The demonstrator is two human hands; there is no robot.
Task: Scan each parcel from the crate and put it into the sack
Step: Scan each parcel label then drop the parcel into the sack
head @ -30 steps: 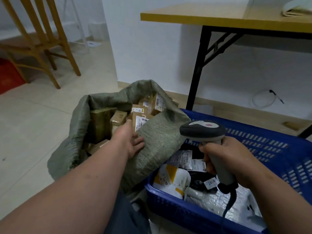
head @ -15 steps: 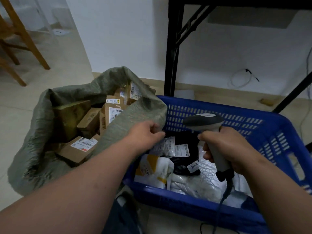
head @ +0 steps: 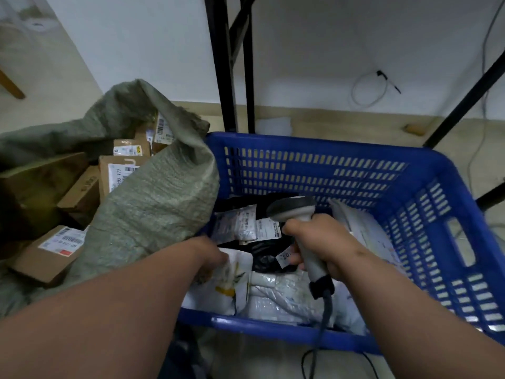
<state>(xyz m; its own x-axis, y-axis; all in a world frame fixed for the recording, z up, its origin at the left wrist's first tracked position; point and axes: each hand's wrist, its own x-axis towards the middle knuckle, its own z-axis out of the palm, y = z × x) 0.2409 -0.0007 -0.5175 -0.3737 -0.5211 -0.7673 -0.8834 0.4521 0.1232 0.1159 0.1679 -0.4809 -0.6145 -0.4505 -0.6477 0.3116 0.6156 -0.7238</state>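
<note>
Blue crate [head: 322, 170], on the floor: holds soft parcels, among them a white-and-yellow parcel [head: 232, 280] at its near left corner. Green sack [head: 153, 203], just left of the crate, mouth open: holds cardboard boxes [head: 49, 255]. Left hand [head: 211, 254]: on the white-and-yellow parcel, blurred, grip cannot be told. Right hand [head: 322, 242]: clenched round the scanner [head: 297, 212], over the crate.

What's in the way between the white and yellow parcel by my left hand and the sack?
The near flap of the sack droops over the crate's left rim, so the white and yellow parcel at your left hand must go up over it. The mouth beyond shows boxes.
</note>
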